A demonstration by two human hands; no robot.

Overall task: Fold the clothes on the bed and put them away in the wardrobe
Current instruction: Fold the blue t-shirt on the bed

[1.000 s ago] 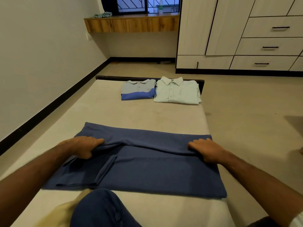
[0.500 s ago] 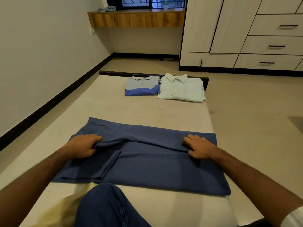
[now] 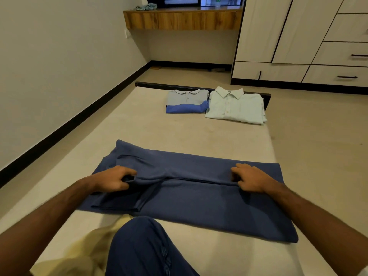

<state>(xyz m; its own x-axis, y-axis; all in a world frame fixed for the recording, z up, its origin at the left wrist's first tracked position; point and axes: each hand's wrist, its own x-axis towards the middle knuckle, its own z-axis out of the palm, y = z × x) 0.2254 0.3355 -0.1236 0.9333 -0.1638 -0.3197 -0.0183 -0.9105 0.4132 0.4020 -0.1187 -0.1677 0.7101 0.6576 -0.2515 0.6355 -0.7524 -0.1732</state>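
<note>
A dark blue garment [image 3: 199, 204] lies spread across the near part of the bed [image 3: 139, 132], with a fold running across its middle. My left hand [image 3: 113, 179] pinches that folded edge at its left end. My right hand [image 3: 251, 178] grips the same edge at its right end. At the far end of the bed lie two folded shirts side by side: a grey and blue polo [image 3: 187, 101] and a pale mint button shirt [image 3: 237, 106]. The wardrobe [image 3: 278, 36] stands beyond the bed at the right, doors and drawers closed.
My knee in blue jeans [image 3: 143, 248] rests on the bed's near edge, over a pale yellow cloth [image 3: 83, 253]. A wall runs along the left. A wooden shelf [image 3: 181, 19] hangs under the window, with a small cloth [image 3: 146, 6] on it. Floor lies to the right.
Both hands have drawn the folded edge of the blue garment a little toward me, and their fingers have curled tighter on it. The view has shifted slightly forward.
</note>
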